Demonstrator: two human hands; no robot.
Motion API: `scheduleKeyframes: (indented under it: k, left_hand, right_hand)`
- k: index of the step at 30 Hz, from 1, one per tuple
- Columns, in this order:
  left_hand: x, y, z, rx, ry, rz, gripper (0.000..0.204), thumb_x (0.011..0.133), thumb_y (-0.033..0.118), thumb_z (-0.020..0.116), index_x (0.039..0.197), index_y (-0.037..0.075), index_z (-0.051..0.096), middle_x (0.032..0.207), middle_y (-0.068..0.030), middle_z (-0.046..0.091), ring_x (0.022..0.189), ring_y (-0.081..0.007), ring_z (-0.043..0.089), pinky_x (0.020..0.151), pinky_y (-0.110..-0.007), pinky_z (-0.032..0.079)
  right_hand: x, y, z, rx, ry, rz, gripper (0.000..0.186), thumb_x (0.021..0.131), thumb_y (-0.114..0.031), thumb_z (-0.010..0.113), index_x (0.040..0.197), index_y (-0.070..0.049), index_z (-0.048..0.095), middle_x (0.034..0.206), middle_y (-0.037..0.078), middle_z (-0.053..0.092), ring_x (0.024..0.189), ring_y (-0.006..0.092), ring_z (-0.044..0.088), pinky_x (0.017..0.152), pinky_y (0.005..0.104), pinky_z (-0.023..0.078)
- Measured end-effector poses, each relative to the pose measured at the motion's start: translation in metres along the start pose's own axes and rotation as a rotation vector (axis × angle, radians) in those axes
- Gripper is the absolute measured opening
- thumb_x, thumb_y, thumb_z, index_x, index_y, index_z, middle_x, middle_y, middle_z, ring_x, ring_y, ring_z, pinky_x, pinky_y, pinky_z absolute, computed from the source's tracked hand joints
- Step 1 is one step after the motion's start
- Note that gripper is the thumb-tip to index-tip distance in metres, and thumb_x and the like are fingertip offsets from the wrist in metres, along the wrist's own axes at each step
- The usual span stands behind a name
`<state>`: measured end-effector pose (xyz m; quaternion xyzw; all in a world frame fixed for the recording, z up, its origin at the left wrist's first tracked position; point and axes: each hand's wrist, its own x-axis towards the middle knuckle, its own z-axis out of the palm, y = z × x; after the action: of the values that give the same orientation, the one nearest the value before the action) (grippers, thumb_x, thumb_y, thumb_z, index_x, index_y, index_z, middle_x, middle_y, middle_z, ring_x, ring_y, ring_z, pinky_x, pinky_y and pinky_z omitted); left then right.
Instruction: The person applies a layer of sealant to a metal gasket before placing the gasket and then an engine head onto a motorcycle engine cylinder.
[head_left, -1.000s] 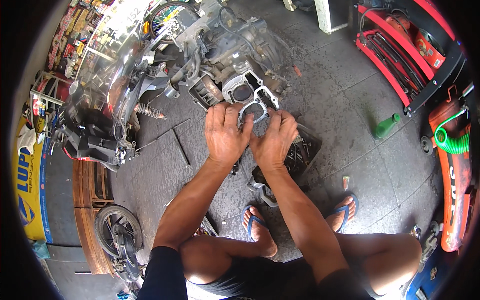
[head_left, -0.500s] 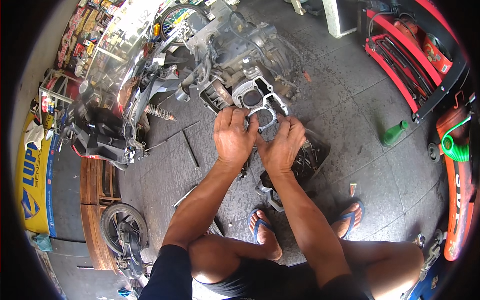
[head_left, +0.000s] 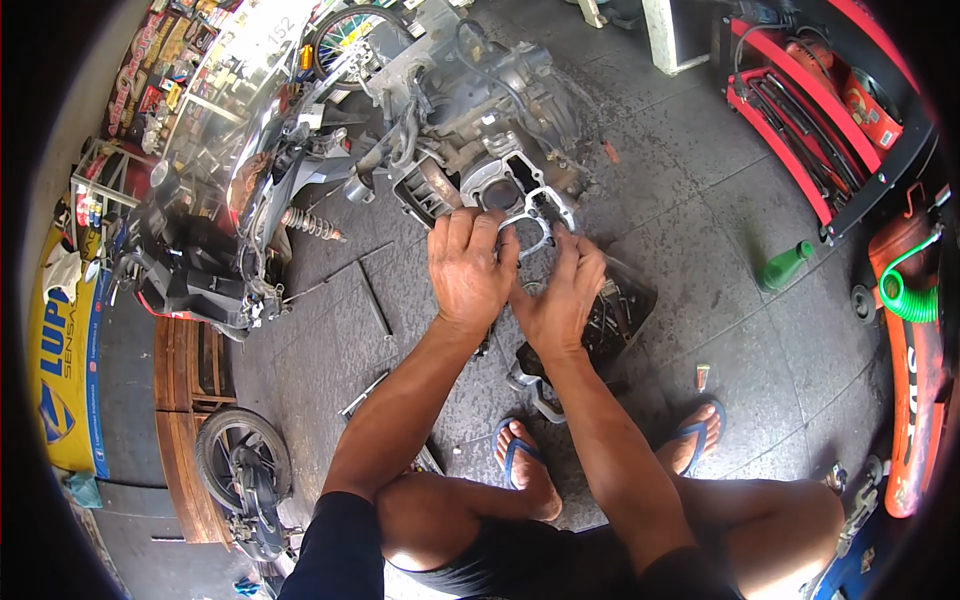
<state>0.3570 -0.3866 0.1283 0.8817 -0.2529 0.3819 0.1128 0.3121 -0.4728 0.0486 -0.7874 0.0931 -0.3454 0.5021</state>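
Observation:
Between both hands is a thin, pale metal engine gasket (head_left: 547, 236) with a round opening. My left hand (head_left: 466, 268) pinches its left side, fingers curled and thumb toward the ring. My right hand (head_left: 562, 298) grips the right edge between thumb and fingers. The two thumbs nearly meet below it. Just beyond is the cylinder opening (head_left: 497, 192) of a grimy motorcycle engine (head_left: 490, 95), with a dark round piston top in it. Whether the gasket touches the engine face, I cannot tell. My fingers hide parts of the gasket.
Under my right forearm lies a dark tray (head_left: 628, 318) of small parts. A green bottle (head_left: 787, 266) stands to the right, near a red tool rack (head_left: 800, 150) and an orange tank (head_left: 905, 400). A partly stripped motorcycle (head_left: 210, 240) and a loose wheel (head_left: 240, 450) are at left.
The view has shifted very slightly. Both hands keep their hold on the gasket, with only a small shift of the right fingers.

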Motion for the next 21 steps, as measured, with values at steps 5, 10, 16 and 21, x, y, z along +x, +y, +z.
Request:
scheduleKeyframes:
  k: [5,10,16,21]
  left_hand:
    - [0.003,0.002,0.003,-0.026,0.029,0.032,0.022,0.075,0.008,0.076,0.095,0.007,0.068,0.094,-0.0104,0.061,0.085,-0.0310,0.057,0.077,-0.043,0.046]
    - [-0.002,0.003,0.001,-0.005,-0.013,-0.002,0.024,0.075,0.004,0.077,0.097,0.005,0.067,0.097,-0.0128,0.060,0.091,-0.0321,0.057,0.080,-0.042,0.047]
    - [-0.006,0.005,-0.002,-0.007,-0.045,-0.002,0.028,0.076,0.003,0.077,0.101,0.005,0.066,0.097,-0.0124,0.060,0.092,-0.0309,0.057,0.081,-0.042,0.046]
    - [-0.003,0.003,0.001,0.009,-0.027,-0.004,0.025,0.076,0.003,0.076,0.098,0.007,0.067,0.096,-0.0114,0.061,0.090,-0.0307,0.057,0.081,-0.042,0.046]
  right_hand:
    - [0.004,0.059,0.007,0.825,0.137,0.630,0.039,0.092,-0.015,0.063,0.126,0.001,0.058,0.114,0.008,0.057,0.083,0.0129,0.054,0.071,0.0247,0.045]
    - [0.046,0.081,0.011,1.294,-0.235,1.239,0.016,0.095,-0.020,0.064,0.104,-0.008,0.067,0.080,-0.001,0.059,0.066,0.0101,0.053,0.060,0.0259,0.045]
    - [0.059,0.088,0.017,1.411,-0.317,1.331,0.009,0.091,-0.012,0.070,0.085,-0.008,0.064,0.069,-0.002,0.054,0.057,0.0080,0.047,0.051,0.0248,0.039]
    - [0.068,0.079,0.008,1.427,-0.333,1.369,0.012,0.090,-0.009,0.069,0.081,-0.005,0.061,0.068,0.000,0.053,0.053,0.0067,0.043,0.047,0.0212,0.034]
